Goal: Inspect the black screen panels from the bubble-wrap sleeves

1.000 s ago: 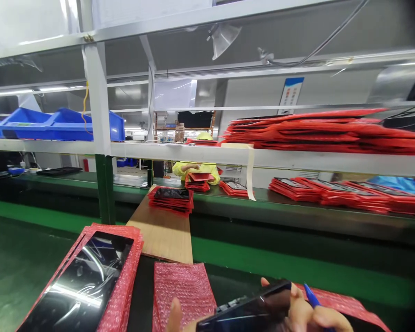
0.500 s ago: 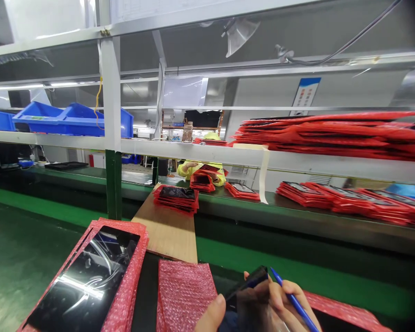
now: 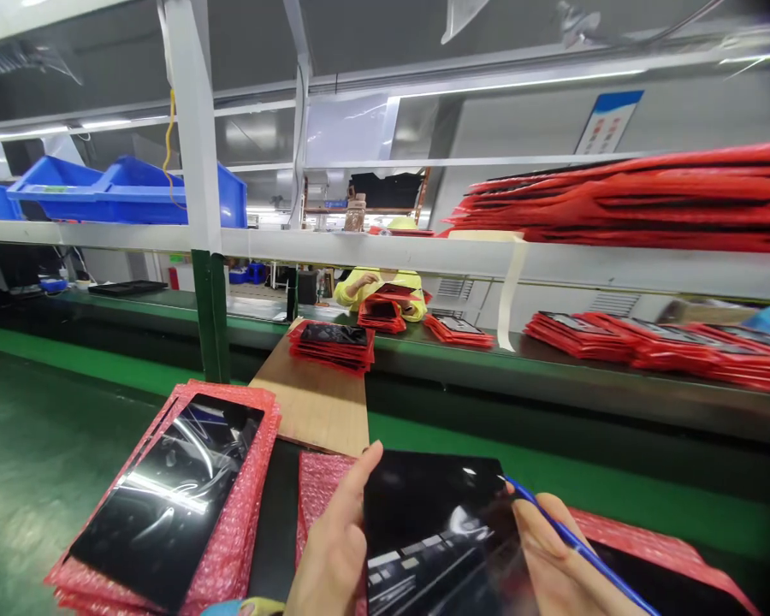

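Observation:
A glossy black screen panel (image 3: 436,522) is held up in front of me, its face reflecting the lights. My left hand (image 3: 330,543) grips its left edge, thumb pointing up along the side. At the right edge my right hand (image 3: 552,547) steadies the panel and also holds a blue pen (image 3: 577,541), its tip by the panel's upper right corner. Behind my left hand lie pink bubble-wrap pouches (image 3: 321,481), partly covered. To the left, another black panel (image 3: 167,505) rests on stacked pink bubble wrap (image 3: 231,556). Beside my right hand lies a dark panel (image 3: 667,582) on pink wrap.
A wooden board (image 3: 314,402) bears a stack of red-wrapped panels (image 3: 330,351). More red stacks (image 3: 571,342) line the far ledge. Blue bins (image 3: 141,192) and red packs (image 3: 616,201) sit on the shelf, held by a post (image 3: 196,128). A person in yellow (image 3: 359,291) works opposite.
The black panel has turned from nearly edge-on to face me and come up higher. Both hands have risen with it at its sides. The view has tipped slightly downward.

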`<state>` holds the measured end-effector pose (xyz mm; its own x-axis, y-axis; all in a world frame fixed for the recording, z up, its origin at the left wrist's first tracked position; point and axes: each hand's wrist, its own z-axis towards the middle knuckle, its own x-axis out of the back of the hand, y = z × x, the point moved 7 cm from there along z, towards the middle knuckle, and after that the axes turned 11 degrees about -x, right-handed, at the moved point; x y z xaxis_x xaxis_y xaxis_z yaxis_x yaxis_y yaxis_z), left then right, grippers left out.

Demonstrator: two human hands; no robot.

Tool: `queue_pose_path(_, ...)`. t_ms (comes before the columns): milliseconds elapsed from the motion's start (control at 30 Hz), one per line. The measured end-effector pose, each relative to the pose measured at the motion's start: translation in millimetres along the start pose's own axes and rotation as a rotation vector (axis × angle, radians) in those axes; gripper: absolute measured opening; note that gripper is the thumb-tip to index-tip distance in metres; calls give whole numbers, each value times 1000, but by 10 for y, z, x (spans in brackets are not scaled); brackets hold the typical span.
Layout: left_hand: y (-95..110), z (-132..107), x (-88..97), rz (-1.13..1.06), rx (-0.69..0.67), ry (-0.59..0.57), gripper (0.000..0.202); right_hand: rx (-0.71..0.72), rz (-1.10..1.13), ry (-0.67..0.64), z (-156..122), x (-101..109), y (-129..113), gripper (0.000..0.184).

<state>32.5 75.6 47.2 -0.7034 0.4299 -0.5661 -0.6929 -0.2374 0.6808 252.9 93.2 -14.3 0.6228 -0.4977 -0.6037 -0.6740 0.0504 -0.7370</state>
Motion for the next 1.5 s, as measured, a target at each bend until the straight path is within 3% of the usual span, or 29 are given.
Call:
queue_pose_path(67, -41, 21, 26, -79, 51, 41, 47, -67, 77, 57, 0, 64, 12, 47)
queue_pose_path(133, -53, 39, 69, -89, 59, 90, 41, -84, 80, 24, 16, 73, -3, 40)
queue_pose_path(300, -85, 83, 104, -112, 101, 145, 40, -22, -27, -272, 112, -26, -2, 14)
queue_pose_path(400, -113, 111, 108, -151, 147, 188, 47, -37, -7, -160, 175, 37, 35, 13)
queue_pose_path(533, -138, 161, 124, -161, 160, 244, 45, -171, 93, 35, 171, 61, 84, 21)
queue_pose_path(700, -167, 223, 154, -162, 139, 270, 43, -150, 53, -63, 249, -21, 45, 19)
queue_pose_path(867, -181, 256, 184, -156, 146, 282, 42, -155, 26, -60, 349, 26, 87, 15)
queue_pose_path(1067, -226, 263, 229, -130, 134, 263, 41, -105, -40, 12, 260, -40, 137, 41)
queue_pose_path(1233, -261, 304, 258, -74, 133, 248, 42, -63, -182, -88, 197, -156, 272, 58)
queue_pose_path(1333, -336, 236, 447, 90, 172, 301, 50, -64, -238, -93, 314, -74, 450, 53)
queue_pose_path(1500, -524, -225, 1054, 318, 336, 454, 82, -32, -265, -97, 683, 130, 859, 21)
